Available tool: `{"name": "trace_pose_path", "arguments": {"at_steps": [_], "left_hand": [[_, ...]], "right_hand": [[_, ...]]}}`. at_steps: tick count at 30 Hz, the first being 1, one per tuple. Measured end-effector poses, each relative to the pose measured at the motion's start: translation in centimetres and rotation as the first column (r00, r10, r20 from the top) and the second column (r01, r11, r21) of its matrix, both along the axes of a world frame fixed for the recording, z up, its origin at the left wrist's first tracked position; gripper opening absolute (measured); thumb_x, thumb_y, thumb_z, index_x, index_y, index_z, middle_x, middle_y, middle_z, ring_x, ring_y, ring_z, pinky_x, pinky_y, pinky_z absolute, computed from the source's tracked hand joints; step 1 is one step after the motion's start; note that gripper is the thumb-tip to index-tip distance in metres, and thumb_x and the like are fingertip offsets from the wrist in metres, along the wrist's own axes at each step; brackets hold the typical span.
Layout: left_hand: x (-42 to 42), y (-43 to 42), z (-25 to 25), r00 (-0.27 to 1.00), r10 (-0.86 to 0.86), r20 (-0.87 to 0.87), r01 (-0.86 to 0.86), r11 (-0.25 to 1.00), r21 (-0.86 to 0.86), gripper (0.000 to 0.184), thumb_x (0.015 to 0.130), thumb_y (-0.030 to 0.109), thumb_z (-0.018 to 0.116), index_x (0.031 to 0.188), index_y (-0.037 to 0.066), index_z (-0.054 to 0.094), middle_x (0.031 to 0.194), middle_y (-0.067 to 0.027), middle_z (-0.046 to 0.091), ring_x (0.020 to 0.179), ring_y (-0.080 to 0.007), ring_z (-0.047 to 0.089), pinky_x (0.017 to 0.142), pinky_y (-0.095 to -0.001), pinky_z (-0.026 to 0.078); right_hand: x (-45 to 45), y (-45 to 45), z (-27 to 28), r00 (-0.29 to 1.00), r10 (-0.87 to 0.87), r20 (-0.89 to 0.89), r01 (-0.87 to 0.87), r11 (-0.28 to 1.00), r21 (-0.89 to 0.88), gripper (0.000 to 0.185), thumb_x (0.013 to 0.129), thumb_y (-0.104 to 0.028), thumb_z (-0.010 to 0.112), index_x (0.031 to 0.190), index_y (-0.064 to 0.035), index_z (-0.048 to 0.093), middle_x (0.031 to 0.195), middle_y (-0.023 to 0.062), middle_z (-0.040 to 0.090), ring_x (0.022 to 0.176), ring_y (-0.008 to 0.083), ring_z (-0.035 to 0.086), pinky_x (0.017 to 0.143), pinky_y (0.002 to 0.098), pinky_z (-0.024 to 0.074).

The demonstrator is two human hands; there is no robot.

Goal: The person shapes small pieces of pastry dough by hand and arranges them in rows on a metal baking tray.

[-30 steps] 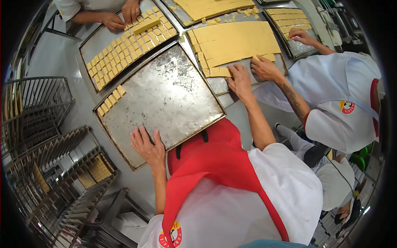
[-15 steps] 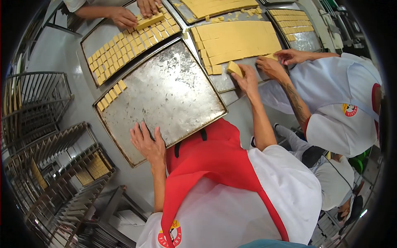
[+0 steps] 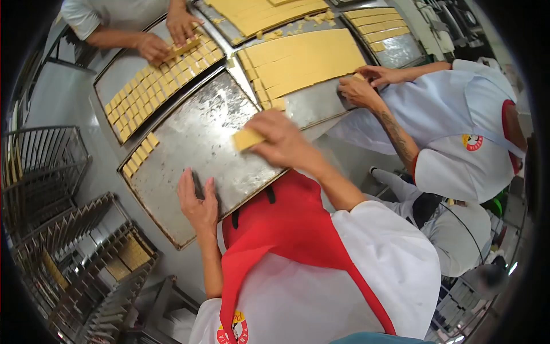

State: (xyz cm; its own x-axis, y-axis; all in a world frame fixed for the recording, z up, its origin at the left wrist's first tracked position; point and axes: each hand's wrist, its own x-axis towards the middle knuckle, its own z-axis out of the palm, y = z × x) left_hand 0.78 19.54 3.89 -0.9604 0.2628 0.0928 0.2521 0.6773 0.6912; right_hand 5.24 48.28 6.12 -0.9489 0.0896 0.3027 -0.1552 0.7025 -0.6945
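Observation:
My right hand [image 3: 279,137], blurred by motion, grips a block of yellow dough [image 3: 247,139] above the right part of a worn metal baking tray [image 3: 166,198]. My left hand [image 3: 199,202] lies over the tray's near side, fingers stretched out and thumb apart, holding nothing. A short row of yellow dough pieces [image 3: 141,155] lines the tray's far left edge. Beyond the tray's right corner, a cut sheet of yellow dough [image 3: 306,60] lies on another tray, with small cut pieces along its left side.
At the far left, a co-worker's hands [image 3: 166,43] set dough onto a tray of many small pieces [image 3: 154,86]. Another co-worker's hands [image 3: 364,83] hold dough at the right. Metal racks [image 3: 86,258] stand at left. More dough trays [image 3: 381,28] lie at the back.
My right hand has carried the dough block left, from beside the dough sheet to over my tray. My left hand stays at the tray's near side. The whole view has shifted slightly.

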Motion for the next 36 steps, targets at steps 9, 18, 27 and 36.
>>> {"name": "trace_pose_path", "arguments": {"at_steps": [9,18,27,36], "left_hand": [[-1.3,5.3,1.2,0.879,-0.458,-0.135,0.431,0.882,-0.189,0.059,0.085,0.017,0.08,0.136,-0.004,0.061,0.135,-0.0227,0.06,0.12,-0.0434,0.056,0.104,-0.0511,0.046],[0.1,7.0,0.7,0.941,-0.323,-0.101,0.304,0.937,-0.17,0.042,0.088,0.012,0.077,0.125,-0.004,0.065,0.121,-0.0206,0.063,0.11,-0.0411,0.058,0.096,-0.0487,0.049],[1.4,6.4,1.5,0.965,-0.259,-0.042,0.248,0.952,-0.178,0.049,0.086,0.018,0.083,0.127,-0.002,0.066,0.122,-0.0192,0.067,0.11,-0.0384,0.063,0.095,-0.0446,0.051],[-1.8,6.5,1.0,0.778,-0.276,0.564,-0.303,0.621,0.723,0.042,0.094,0.007,0.078,0.132,-0.005,0.063,0.121,-0.009,0.068,0.113,-0.017,0.064,0.094,-0.0301,0.054]], "right_hand": [[-1.0,-4.2,-3.8,0.971,0.239,-0.008,-0.235,0.962,0.14,0.053,0.072,-0.013,0.079,0.122,0.0,0.063,0.113,0.0106,0.061,0.11,0.0328,0.056,0.091,0.0458,0.0487],[-0.6,-4.1,-4.4,0.979,0.201,-0.022,-0.197,0.973,0.116,0.062,0.072,-0.005,0.077,0.131,0.0006,0.061,0.109,0.0107,0.064,0.107,0.0317,0.057,0.091,0.0438,0.0498],[-0.8,-2.5,-4.1,0.975,0.218,-0.045,-0.213,0.972,0.095,0.07,0.075,-0.003,0.071,0.143,0.0016,0.057,0.11,0.0109,0.066,0.1,0.0309,0.059,0.088,0.0431,0.0511],[-2.8,-5.9,0.1,0.941,0.259,-0.217,-0.245,0.965,0.09,0.06,0.081,-0.01,0.069,0.14,-0.0023,0.06,0.118,0.0136,0.066,0.106,0.0332,0.061,0.091,0.0444,0.0512]]}}
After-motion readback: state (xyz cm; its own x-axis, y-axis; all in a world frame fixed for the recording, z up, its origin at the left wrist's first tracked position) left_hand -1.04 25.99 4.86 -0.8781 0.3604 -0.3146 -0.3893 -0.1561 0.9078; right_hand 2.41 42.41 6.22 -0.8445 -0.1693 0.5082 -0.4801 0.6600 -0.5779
